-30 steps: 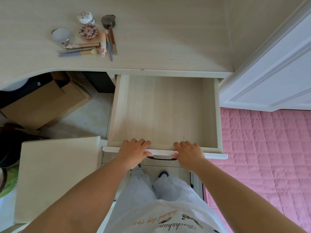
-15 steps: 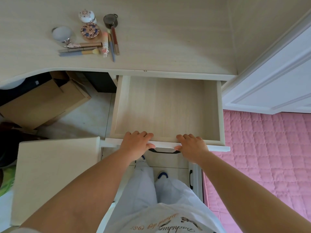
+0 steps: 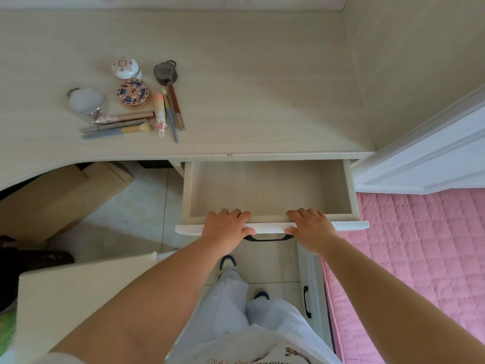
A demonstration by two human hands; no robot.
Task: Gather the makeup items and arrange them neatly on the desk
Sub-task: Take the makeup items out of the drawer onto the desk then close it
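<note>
Left hand and right hand grip the drawer front, fingers curled over

We see both of our bare forearms reaching forward and down from the bottom of the frame, roughly parallel and angled slightly toward each other. Our left hand lies palm down, knuckles up, fingers curled forward over an edge and thumb tucked beneath. Our right hand mirrors it just beside, fingers bent over the same edge, wrist straight.
</note>
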